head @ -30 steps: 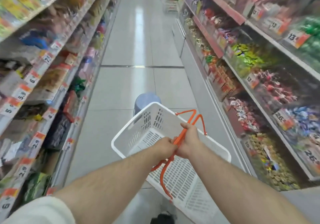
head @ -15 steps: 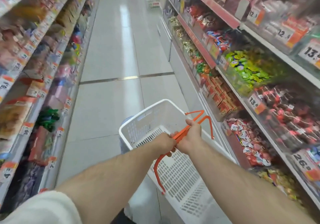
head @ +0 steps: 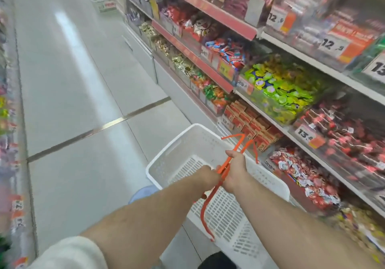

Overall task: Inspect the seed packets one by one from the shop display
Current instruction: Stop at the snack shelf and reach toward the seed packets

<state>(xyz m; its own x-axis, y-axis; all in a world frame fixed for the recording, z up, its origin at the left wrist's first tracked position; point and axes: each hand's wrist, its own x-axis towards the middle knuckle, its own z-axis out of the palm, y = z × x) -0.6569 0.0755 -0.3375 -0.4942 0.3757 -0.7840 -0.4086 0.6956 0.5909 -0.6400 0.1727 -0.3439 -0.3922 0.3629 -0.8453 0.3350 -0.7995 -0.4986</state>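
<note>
1. While both arms reach forward over a shop aisle, the left hand [head: 208, 176] and the right hand [head: 235, 172] meet over a white plastic basket [head: 187, 139]; each has its fingers curled round the orange handles [head: 224, 167], which are gathered together between them.
2. The left hand grips the handles from the left side, the right hand from the right, thumb lying along the top; the two hands are almost touching.
3. The basket hangs tilted, its slotted floor bare where it shows; one orange handle loops down across its near wall.
4. On the person's right, shelves [head: 281, 127] carry bins of wrapped sweets: green and yellow wrappers [head: 279, 87], red boxes [head: 250, 121], red and white wrappers [head: 300, 171]; price tags [head: 333, 44] front the bins.
5. Seed packets cannot be made out anywhere; the left-hand shelving is blurred.
6. A pale tiled floor [head: 73, 81] runs ahead, crossed by a metal strip [head: 104, 126]; a white sleeve [head: 68, 252] shows on the left arm.
</note>
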